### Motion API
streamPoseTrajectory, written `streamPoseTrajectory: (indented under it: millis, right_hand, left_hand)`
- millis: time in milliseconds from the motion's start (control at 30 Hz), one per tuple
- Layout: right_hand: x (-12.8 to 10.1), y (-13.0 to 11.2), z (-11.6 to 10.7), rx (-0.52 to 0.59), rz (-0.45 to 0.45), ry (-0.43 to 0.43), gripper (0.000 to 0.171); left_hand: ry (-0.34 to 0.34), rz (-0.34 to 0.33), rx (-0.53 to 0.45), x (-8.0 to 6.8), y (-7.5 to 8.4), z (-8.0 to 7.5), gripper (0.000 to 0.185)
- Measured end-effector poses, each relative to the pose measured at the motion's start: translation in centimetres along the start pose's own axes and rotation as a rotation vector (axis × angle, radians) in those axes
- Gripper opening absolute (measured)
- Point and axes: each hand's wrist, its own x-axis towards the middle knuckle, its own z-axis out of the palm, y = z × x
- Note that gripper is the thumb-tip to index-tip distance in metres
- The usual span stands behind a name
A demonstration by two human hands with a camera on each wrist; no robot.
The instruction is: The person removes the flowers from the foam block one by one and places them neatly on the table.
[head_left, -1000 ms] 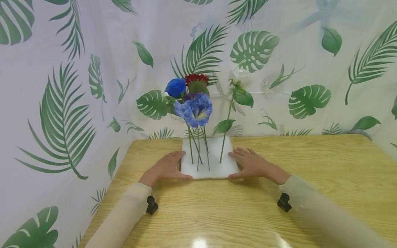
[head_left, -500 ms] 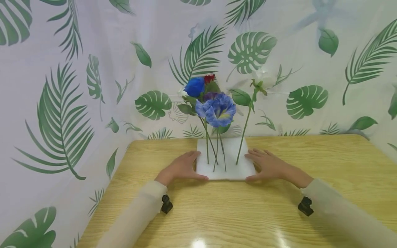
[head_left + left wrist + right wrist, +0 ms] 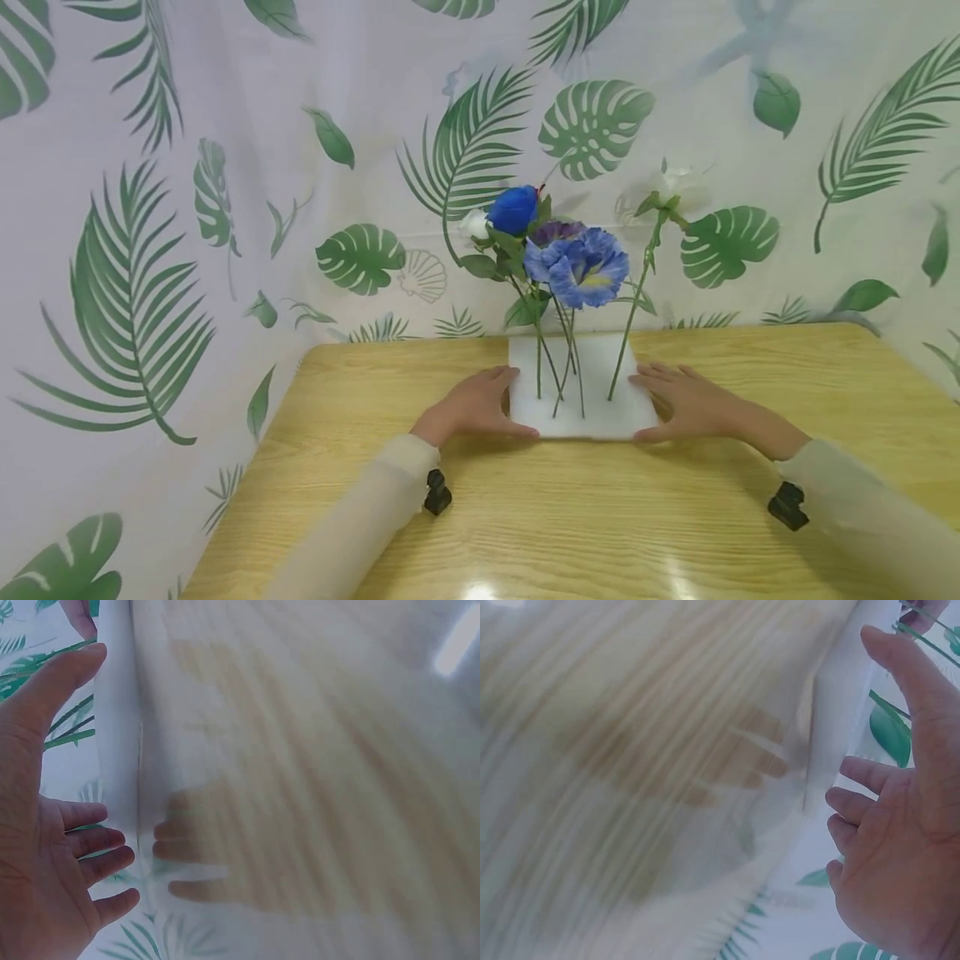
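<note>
On the table (image 3: 525,517), both hands' straight fingers (image 3: 501,379) flank the foam block (image 3: 600,412).

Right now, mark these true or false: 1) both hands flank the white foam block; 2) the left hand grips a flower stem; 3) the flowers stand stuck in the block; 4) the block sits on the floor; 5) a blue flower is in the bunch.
1) True: the left hand and right hand lie flat against opposite sides of the white foam block.
2) False: its fingers are straight against the block, holding no stem.
3) True: the flowers rise from it on their stems.
4) False: it sits on the wooden table.
5) True.
</note>
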Motion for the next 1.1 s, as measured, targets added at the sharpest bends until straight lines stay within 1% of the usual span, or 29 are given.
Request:
streamPoseTrajectory:
  millis: [133, 267, 433, 700, 967, 1100]
  right_hand:
    - [-0.9, 1.1, -0.2, -0.013, 0.013, -0.003, 0.101]
    - [-1.5, 2.3, -0.6, -0.021, 0.018, -0.006, 0.1]
    - [-2.0, 3.3, -1.1, 0.019, 0.015, -0.012, 0.098]
    - [-2.2, 4.1, -1.6, 0.104, 0.002, -0.024, 0.098]
    - [-1.9, 5.3, -2.0, 0.105, 0.013, -0.043, 0.096]
    - [-2.1, 5.7, -2.1, 0.129, 0.031, -0.053, 0.096]
  left_hand:
    - [-0.015, 0.011, 0.012, 0.9, 1.2, 0.1, 0.115]
    - [-0.024, 0.015, 0.028, 1.9, 2.0, 0.3, 0.115]
    - [-0.026, 0.022, 0.025, 2.8, 2.8, 0.6, 0.115]
    - [-0.031, 0.004, 0.035, 3.3, 3.9, 1.1, 0.114]
    - [-0.028, -0.033, 0.039, 4.1, 4.9, 1.2, 0.114]
    - [-0.035, -0.033, 0.04, 4.4, 5.4, 1.3, 0.114]
